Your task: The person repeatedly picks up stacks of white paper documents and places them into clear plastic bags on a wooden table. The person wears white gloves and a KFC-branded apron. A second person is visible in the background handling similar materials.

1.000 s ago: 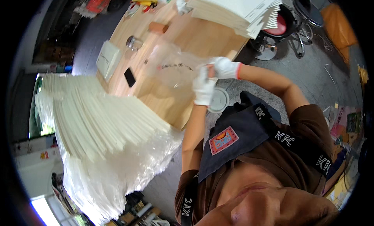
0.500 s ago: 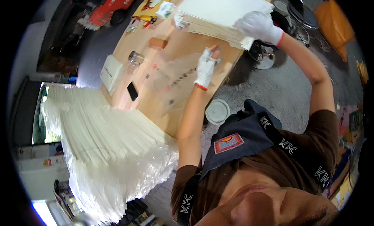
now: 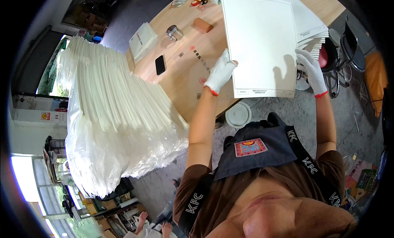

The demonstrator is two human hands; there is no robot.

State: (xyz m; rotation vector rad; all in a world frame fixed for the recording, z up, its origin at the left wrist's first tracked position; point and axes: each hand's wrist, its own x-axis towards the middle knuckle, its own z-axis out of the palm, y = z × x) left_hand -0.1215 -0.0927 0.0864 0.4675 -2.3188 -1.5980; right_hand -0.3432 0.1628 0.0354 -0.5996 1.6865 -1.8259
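Note:
A white printed sheet (image 3: 262, 41) is held up between my two gloved hands over the table's near right edge, its small print along the bottom. My left hand (image 3: 220, 75) grips the sheet's left edge, thumb in front. At the opposite edge, my right hand (image 3: 312, 72) is closed on the sheet, some of its fingers hidden behind. Behind the sheet lies a stack of similar white sheets (image 3: 315, 27), partly covered. A clear plastic bag with printing (image 3: 188, 84) lies flat on the table beside my left hand.
On the wooden table (image 3: 180, 57) are a black phone (image 3: 160, 65), a glass mug (image 3: 174, 33), a brown cylinder (image 3: 202, 25) and a white packet (image 3: 143, 42). A tall plastic-wrapped stack (image 3: 119, 102) stands at left. Below the table is a white-lidded bucket (image 3: 238, 115); stools (image 3: 353, 49) stand right.
My right hand has come from the stack toward me with a sheet, which now hangs upright between both hands. My left hand has left the plastic bag and taken the sheet's edge. The view has shifted.

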